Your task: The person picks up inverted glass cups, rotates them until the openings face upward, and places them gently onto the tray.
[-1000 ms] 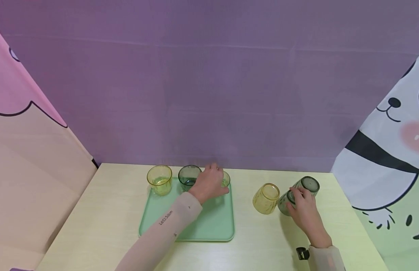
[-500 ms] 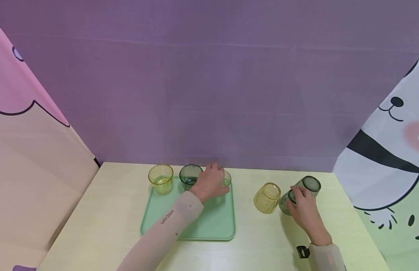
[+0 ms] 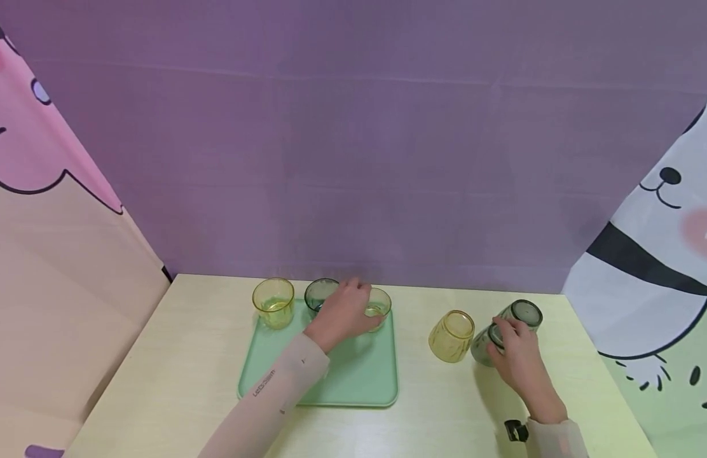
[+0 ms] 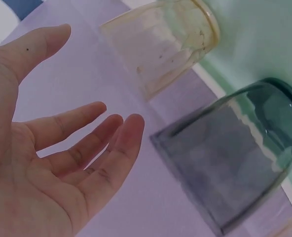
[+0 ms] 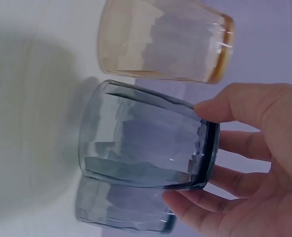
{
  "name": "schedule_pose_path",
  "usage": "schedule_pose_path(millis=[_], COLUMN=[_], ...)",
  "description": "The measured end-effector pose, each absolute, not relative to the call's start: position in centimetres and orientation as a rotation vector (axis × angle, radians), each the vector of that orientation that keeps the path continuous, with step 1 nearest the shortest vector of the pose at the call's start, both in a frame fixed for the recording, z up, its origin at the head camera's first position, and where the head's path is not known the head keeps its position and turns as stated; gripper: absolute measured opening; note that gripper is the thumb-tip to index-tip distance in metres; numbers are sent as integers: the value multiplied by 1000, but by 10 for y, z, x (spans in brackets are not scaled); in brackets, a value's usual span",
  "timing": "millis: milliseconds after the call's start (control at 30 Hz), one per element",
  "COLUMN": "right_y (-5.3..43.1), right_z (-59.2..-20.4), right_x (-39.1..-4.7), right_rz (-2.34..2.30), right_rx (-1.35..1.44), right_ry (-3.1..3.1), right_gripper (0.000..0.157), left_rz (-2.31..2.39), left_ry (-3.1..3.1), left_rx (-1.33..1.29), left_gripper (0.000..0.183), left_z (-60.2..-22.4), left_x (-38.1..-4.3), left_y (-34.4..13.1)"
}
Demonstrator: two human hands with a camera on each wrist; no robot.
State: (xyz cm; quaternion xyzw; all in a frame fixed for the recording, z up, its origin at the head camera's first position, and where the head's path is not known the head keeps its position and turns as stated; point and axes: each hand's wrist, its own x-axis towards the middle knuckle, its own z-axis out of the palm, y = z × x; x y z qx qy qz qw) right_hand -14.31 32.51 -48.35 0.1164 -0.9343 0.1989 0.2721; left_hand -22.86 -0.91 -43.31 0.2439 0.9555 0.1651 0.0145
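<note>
Three glasses stand upright along the back of a green tray (image 3: 353, 385): a yellow glass (image 3: 273, 308), a grey glass (image 3: 318, 291) and a pale yellow glass (image 3: 382, 300). My left hand (image 3: 343, 316) is over the tray's back, between the grey and pale yellow ones. In the left wrist view its fingers are relaxed, apart from the grey glass (image 4: 230, 153) and pale yellow glass (image 4: 161, 44). My right hand (image 3: 522, 362) pinches the base of an upside-down grey glass (image 5: 146, 138) between thumb and fingers; that glass stands on the table.
Close behind the gripped glass is another upside-down grey glass (image 3: 526, 312). A yellow glass (image 3: 449, 340), also upside down, stands left of it. A purple cloth (image 3: 359, 159) hangs behind the table (image 3: 433, 413). A black object (image 3: 515, 430) is near my right wrist.
My left hand has drawn slightly left and away from the pale yellow glass, showing more of it. My right hand still grips the grey glass in the same place.
</note>
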Motion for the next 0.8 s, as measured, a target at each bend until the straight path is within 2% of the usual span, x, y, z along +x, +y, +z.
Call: schedule_pose_path(millis=[233, 800], right_y=[321, 312], right_z=[-466, -427], right_x=[-134, -110], right_rz=[526, 515], right_rx=[346, 418], right_ry=[-2467, -2523], right_gripper=[43, 46], left_rz=[746, 939], left_ry=[2998, 3034], left_rx=[714, 707], left_gripper=[60, 63], left_z=[-423, -421], left_x=[-208, -170], left_y=[-30, -54])
